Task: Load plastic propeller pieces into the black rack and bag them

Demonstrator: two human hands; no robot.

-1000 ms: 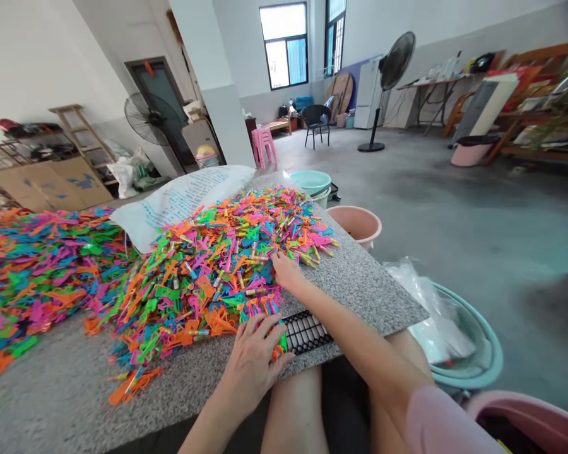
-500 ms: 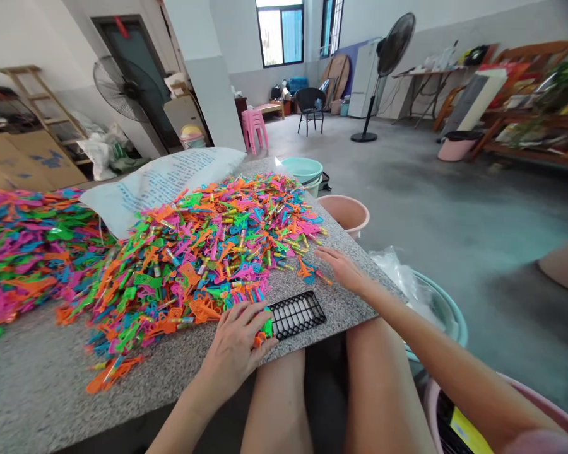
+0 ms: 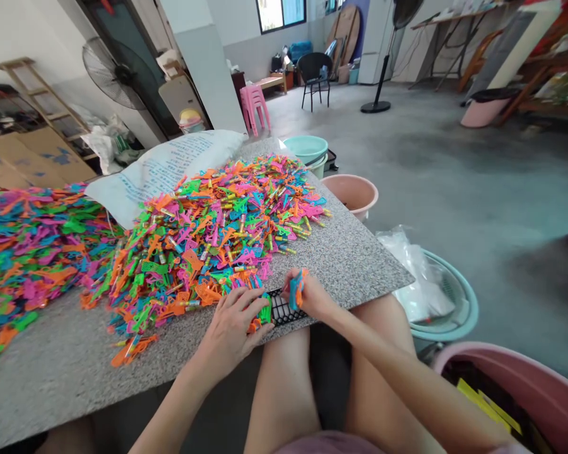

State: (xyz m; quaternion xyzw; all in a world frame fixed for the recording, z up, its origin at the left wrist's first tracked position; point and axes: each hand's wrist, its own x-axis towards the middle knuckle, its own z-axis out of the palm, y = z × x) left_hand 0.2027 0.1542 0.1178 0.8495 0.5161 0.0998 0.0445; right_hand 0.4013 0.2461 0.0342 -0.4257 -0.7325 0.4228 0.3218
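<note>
A big heap of small plastic parts (image 3: pixel 218 233) in orange, pink, green and blue covers the speckled stone table (image 3: pixel 355 265). A black grid tray (image 3: pixel 282 309) lies at the table's near edge. My left hand (image 3: pixel 231 328) rests on the tray's left end, fingers curled over a green and an orange piece. My right hand (image 3: pixel 307 293) is over the tray's right end and pinches a blue and an orange plastic piece (image 3: pixel 297 291). My bare knees are under the table edge.
A second heap of coloured parts (image 3: pixel 23 246) lies at the left, with a white sack (image 3: pixel 165 167) behind. Beside the table stand a pink basin (image 3: pixel 353 192), a teal basin (image 3: pixel 307 148), a teal tub holding a plastic bag (image 3: pixel 430 296) and a pink tub (image 3: pixel 525 391).
My right hand left the heap's edge, picked up blue and orange pieces on the bare stone and brought them back over the black tray. The left hand stayed on the tray.
</note>
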